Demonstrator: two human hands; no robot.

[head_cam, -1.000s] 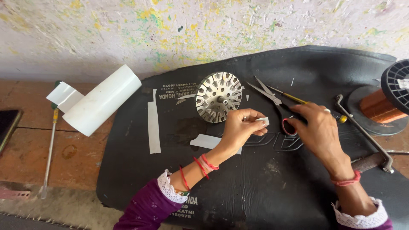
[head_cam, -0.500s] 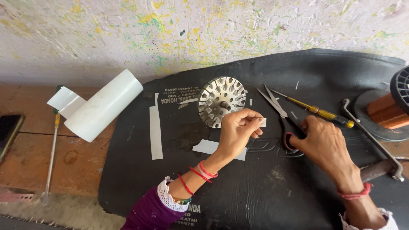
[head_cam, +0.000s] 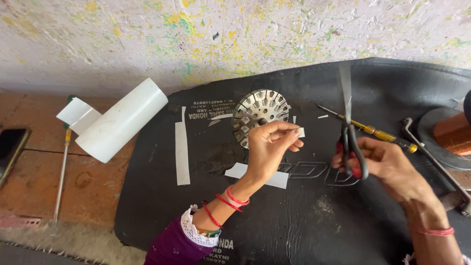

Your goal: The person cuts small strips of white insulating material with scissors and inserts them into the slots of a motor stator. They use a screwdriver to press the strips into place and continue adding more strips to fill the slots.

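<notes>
- Two hands work above a black rubber mat (head_cam: 314, 225) that lies over a worn wooden tabletop (head_cam: 44, 191).
- The left hand (head_cam: 270, 147) pinches a small white paper slip (head_cam: 300, 132) between thumb and fingertips, which are pressed together on it, just in front of a slotted round metal core (head_cam: 260, 115) lying near the mat's far edge.
- The right hand (head_cam: 385, 162) has its fingers through the red-lined loops of a pair of scissors (head_cam: 349, 132), closed around them; the blades point up towards the far edge and lie nearly together.
- A yellow-handled screwdriver (head_cam: 373, 131) lies on the mat behind the scissors, slanting towards the right edge.
- A white paper strip (head_cam: 256, 175) lies on the mat below the left hand, and a longer one (head_cam: 182, 152) lies near the mat's left edge.
- A white plastic pipe (head_cam: 122, 120) rests across the mat's far left corner, partly on the wood.
- A copper wire spool (head_cam: 454, 132) sits at the right edge, with a bent metal rod (head_cam: 431, 157) just beside it.
- A long thin screwdriver (head_cam: 61, 172) and a dark phone (head_cam: 11, 149) lie on the wood at the left.
</notes>
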